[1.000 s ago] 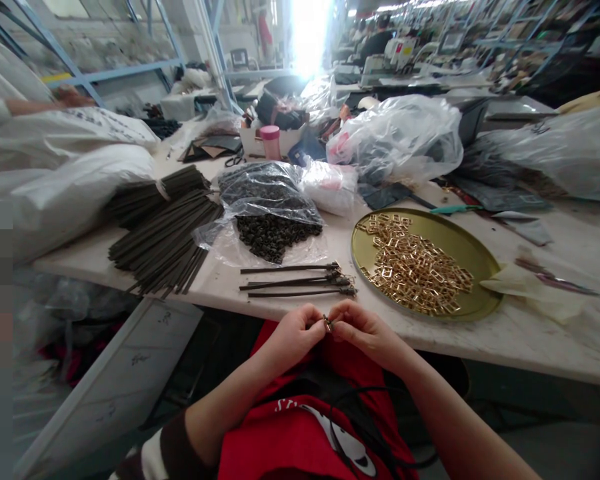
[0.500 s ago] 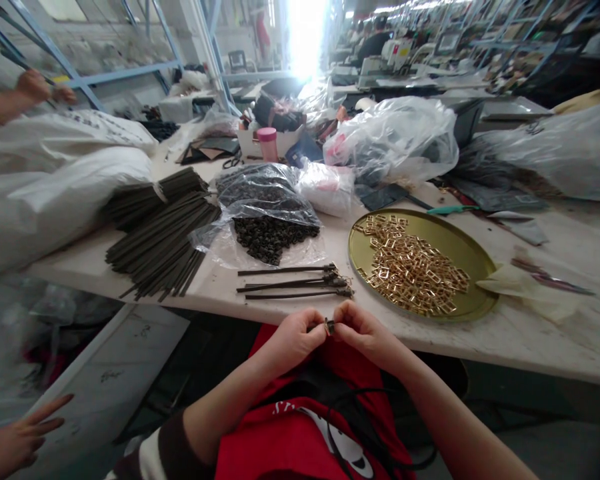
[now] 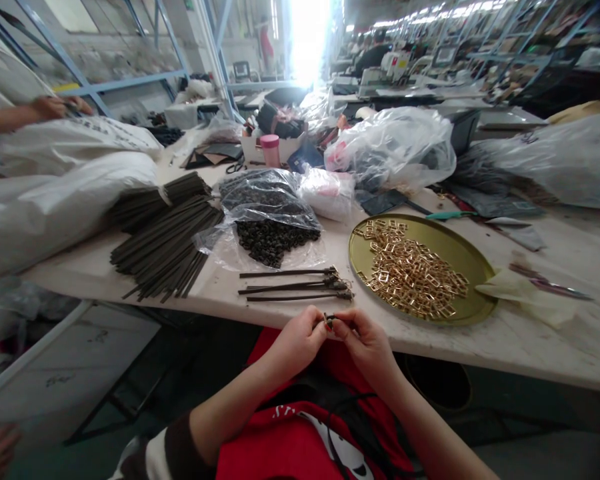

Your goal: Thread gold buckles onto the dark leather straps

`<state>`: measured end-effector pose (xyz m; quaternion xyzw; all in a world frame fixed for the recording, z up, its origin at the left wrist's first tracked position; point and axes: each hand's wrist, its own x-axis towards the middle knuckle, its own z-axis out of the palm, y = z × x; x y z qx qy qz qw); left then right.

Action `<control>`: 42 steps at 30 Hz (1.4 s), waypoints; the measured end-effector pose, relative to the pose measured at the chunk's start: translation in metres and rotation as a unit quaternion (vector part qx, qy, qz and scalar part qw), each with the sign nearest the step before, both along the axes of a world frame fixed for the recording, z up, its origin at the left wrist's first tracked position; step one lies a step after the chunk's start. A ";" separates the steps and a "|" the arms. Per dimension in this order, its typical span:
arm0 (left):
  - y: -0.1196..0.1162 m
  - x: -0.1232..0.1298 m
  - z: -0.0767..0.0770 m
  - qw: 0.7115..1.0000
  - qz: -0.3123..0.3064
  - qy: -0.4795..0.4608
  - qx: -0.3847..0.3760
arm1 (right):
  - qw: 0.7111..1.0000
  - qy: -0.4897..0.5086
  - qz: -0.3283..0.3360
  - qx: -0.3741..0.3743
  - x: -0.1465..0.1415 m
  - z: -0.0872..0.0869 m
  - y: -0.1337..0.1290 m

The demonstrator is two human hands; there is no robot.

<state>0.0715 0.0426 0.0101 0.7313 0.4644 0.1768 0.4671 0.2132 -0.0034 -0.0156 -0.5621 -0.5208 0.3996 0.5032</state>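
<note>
My left hand and my right hand meet just in front of the table edge, fingertips pinched. Between them is a small buckle piece, gold with a dark part; both hands grip it. Dark strips with gold buckles at their right ends lie on the table beyond my hands. A round gold tray to the right carries many gold rectangular buckles. Behind the strips, a clear plastic bag holds small black pieces. A pile of long dark strips lies left of it.
White sacks fill the left side, where another person's hands show. Plastic bags, a pink-lidded jar and scissors lie at the back. Tweezers rest right of the tray on the table.
My right hand has turned slightly, its fingers lower around the small piece. The other person's hand at lower left has moved toward the frame's edge. The view has shifted a little.
</note>
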 end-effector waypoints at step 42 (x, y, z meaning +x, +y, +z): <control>-0.011 0.007 0.002 0.991 -0.077 -0.108 -0.024 | 0.965 0.176 0.125 -0.149 0.022 -0.001 0.001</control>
